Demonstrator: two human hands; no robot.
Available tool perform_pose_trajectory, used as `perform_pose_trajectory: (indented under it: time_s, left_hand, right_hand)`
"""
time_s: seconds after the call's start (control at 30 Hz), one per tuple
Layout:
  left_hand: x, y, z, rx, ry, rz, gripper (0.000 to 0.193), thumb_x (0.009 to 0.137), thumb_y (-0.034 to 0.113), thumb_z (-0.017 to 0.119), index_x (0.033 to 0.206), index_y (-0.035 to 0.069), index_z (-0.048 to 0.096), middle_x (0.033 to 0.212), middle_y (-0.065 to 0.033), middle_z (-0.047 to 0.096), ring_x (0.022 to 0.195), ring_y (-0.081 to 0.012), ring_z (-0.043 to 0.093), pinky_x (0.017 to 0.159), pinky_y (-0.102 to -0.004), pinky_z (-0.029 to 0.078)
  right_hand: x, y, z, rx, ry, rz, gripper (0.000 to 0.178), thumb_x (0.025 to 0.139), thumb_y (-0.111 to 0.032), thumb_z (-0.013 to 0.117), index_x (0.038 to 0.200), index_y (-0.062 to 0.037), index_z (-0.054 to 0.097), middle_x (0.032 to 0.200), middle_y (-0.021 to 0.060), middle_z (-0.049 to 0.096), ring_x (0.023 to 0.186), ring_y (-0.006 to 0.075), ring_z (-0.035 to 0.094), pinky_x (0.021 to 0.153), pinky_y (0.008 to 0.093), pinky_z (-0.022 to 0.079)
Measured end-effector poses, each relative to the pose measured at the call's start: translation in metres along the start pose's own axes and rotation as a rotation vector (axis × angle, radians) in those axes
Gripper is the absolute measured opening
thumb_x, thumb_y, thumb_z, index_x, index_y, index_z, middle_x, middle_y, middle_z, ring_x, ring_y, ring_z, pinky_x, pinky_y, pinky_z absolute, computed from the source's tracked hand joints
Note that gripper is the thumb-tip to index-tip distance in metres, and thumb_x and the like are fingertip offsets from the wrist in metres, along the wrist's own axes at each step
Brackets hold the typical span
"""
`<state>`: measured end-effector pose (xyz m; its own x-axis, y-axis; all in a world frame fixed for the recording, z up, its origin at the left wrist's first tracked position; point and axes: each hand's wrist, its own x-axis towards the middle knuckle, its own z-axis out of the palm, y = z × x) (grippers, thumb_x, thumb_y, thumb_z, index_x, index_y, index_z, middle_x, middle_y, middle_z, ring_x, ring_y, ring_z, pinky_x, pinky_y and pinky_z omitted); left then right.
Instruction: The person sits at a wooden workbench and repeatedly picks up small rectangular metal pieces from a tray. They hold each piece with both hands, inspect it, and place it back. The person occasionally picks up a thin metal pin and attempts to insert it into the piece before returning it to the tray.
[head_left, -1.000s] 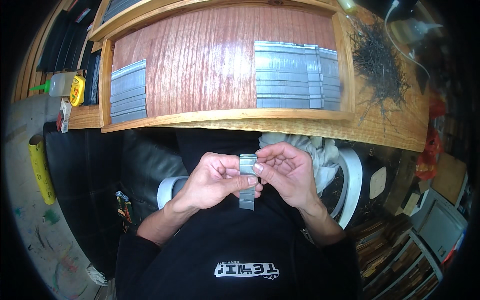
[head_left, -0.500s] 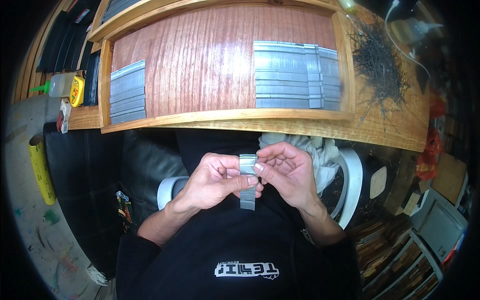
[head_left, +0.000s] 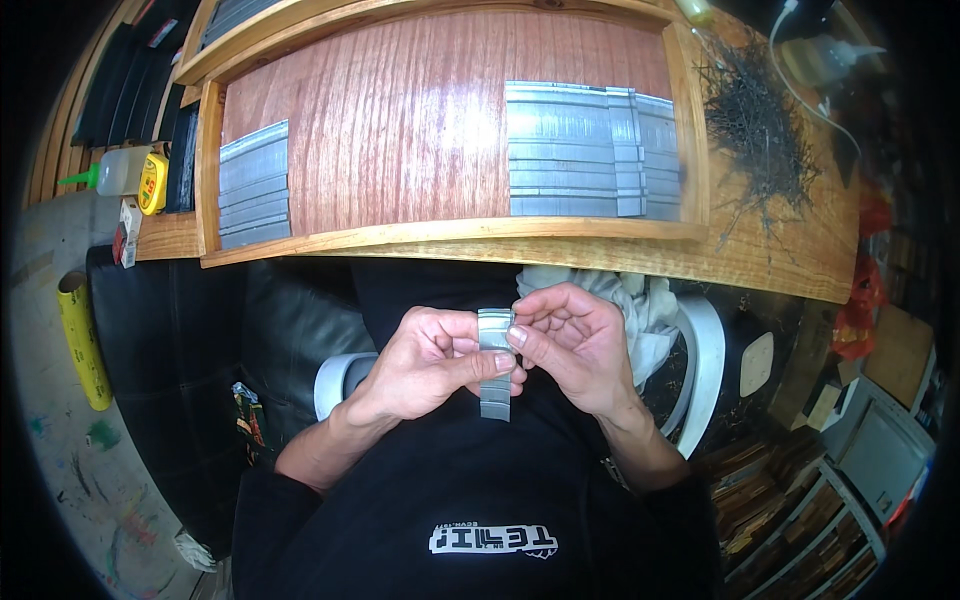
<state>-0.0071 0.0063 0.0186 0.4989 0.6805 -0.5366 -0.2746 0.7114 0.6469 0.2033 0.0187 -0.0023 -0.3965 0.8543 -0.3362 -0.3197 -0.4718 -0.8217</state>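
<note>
A short stack of flat grey metal strips (head_left: 495,400) stands upright between my hands, in front of my dark shirt. My left hand (head_left: 435,360) is closed on it, with the thumb lying across its front. On the other side my right hand (head_left: 570,345) pinches the strip's upper right edge between thumb and fingertips. Beyond my hands, a wooden tray (head_left: 450,235) with a reddish-brown bottom rests on the table. Rows of similar grey strips (head_left: 565,150) lie in its right part, and a smaller group of grey strips (head_left: 254,185) lies at its left end.
On the table (head_left: 770,262), a heap of thin dark wires (head_left: 760,140) lies right of the tray. A bottle with a green nozzle (head_left: 120,172) and a yellow container (head_left: 153,184) stand at the left. White cloth (head_left: 650,310) hangs by the white chair arm (head_left: 703,370).
Almost nothing differs. Both hands keep the same grip on the grey strips, and the view has shifted very slightly.
</note>
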Motion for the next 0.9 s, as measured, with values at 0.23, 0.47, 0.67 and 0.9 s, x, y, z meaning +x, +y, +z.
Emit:
perform_pose_trajectory:
  time_s: [0.23, 0.47, 0.67, 0.9]
  left_hand:
    - [0.0, -0.0003, 0.0007, -0.024, 0.012, -0.015, 0.023, 0.099, 0.001, 0.068, 0.122, -0.003, 0.07, 0.101, -0.0143, 0.078, 0.089, -0.0196, 0.077, 0.075, -0.028, 0.063]
    - [0.0011, -0.0042, -0.0002, -0.01, 0.01, 0.013, 0.021, 0.099, 0.001, 0.068, 0.119, -0.003, 0.071, 0.1, -0.0142, 0.078, 0.089, -0.0191, 0.077, 0.075, -0.0275, 0.062]
    - [0.0014, -0.0045, 0.0011, -0.011, 0.012, 0.011, 0.02, 0.099, 0.002, 0.068, 0.118, -0.003, 0.071, 0.1, -0.0135, 0.078, 0.089, -0.0181, 0.076, 0.074, -0.0265, 0.062]
    - [0.0021, -0.0041, 0.0028, 0.01, 0.024, 0.015, 0.019, 0.1, 0.003, 0.068, 0.117, -0.002, 0.072, 0.099, -0.012, 0.078, 0.088, -0.0168, 0.076, 0.071, -0.0244, 0.059]
  right_hand:
    - [0.0007, 0.0009, 0.0011, 0.015, 0.029, -0.004, 0.022, 0.094, 0.005, 0.073, 0.113, 0.0068, 0.062, 0.093, 0.0093, 0.069, 0.081, 0.0091, 0.069, 0.071, 0.021, 0.058]
    - [0.0023, -0.0029, 0.0046, -0.031, 0.058, 0.019, 0.019, 0.092, 0.007, 0.072, 0.109, 0.0059, 0.063, 0.092, 0.0081, 0.069, 0.078, 0.0071, 0.067, 0.069, 0.0196, 0.056]
    - [0.0011, -0.0017, 0.0047, -0.024, 0.087, 0.034, 0.019, 0.091, 0.006, 0.073, 0.108, 0.0058, 0.063, 0.092, 0.0078, 0.069, 0.077, 0.0067, 0.067, 0.069, 0.0195, 0.056]
    - [0.0005, 0.0, 0.0051, -0.008, 0.106, 0.032, 0.018, 0.092, 0.007, 0.072, 0.108, 0.0062, 0.063, 0.092, 0.0082, 0.069, 0.077, 0.0072, 0.067, 0.069, 0.0201, 0.056]
